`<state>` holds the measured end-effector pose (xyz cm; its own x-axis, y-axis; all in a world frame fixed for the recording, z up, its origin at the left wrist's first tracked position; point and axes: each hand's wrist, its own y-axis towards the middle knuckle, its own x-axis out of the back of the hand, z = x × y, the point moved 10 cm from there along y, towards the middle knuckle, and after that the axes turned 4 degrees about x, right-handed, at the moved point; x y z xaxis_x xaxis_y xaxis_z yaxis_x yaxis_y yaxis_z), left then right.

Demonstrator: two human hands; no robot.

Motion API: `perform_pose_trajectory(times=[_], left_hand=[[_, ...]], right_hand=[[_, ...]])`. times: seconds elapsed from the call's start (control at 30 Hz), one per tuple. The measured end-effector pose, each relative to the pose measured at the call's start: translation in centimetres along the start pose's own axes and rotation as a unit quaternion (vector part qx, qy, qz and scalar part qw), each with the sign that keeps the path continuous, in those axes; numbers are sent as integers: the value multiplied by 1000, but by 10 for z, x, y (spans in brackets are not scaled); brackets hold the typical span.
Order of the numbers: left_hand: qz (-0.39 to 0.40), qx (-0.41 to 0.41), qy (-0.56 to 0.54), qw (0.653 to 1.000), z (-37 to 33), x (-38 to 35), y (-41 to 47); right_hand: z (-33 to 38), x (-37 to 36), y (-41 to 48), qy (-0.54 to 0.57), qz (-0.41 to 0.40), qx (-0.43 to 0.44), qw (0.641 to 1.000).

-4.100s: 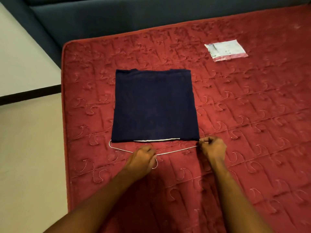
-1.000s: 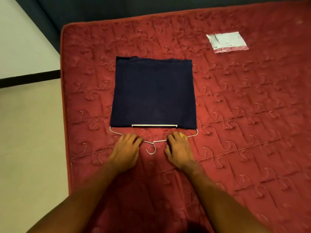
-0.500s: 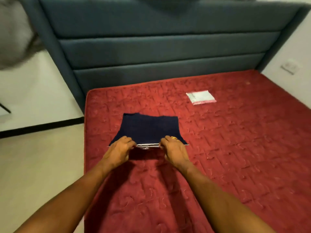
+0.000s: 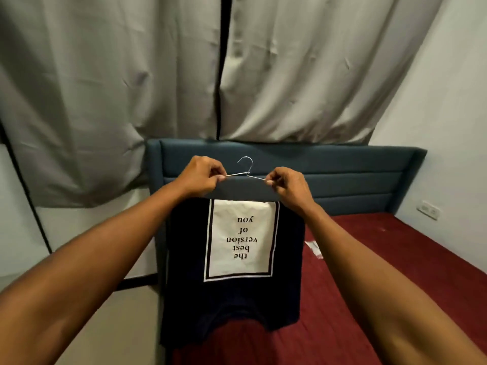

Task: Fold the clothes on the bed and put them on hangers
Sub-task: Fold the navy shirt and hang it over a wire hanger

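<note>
We are holding the folded dark shirt (image 4: pixel 232 299) up at the centre of the frame, draped over a wire hanger (image 4: pixel 246 164). Folding and hanging are looking done for this piece. We are judging that only putting it away is remaining. The shirt is hanging just below the grip: the left hand (image 4: pixel 200 176) and right hand (image 4: pixel 288 185) are each pinching a hanger arm beside the hook. The red bed (image 4: pixel 395 259) is lying at lower right, the blue headboard (image 4: pixel 342 175) standing behind.
</note>
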<state>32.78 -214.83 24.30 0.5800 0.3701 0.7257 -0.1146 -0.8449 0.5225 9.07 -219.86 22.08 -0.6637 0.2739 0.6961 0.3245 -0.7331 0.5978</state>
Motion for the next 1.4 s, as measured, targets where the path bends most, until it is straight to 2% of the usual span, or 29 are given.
perform_pose_trajectory(times=[0.17,0.33,0.47,0.7,0.83,0.97,1.1,1.2,1.3,1.4], left_hand=[[11,15,-14,1000,26,118,23],[0,40,-26,999,68,224,41],[-64,45,10,997,103,295,41],[-187,108,19,976,169,416,33],[-234,136,62,961,208,488,27],[-269,168,115,941,267,577,15],[-269,215,127,930,330,667,-3],[-282,246,146,916,354,730,-38],[-327,275,158,890,359,790,-74],[-338,297,205,869,361,845,-108]], right_hand=[[90,-1,75,59,-12,12,998],[181,-5,152,87,17,28,996],[237,-33,204,110,43,56,991],[351,-75,283,158,-1,142,977],[396,-126,323,155,55,168,972],[453,-198,381,326,139,190,916],[534,-257,429,505,188,213,815],[614,-295,449,563,228,254,752],[694,-317,468,600,224,269,720],[763,-326,475,640,222,278,681]])
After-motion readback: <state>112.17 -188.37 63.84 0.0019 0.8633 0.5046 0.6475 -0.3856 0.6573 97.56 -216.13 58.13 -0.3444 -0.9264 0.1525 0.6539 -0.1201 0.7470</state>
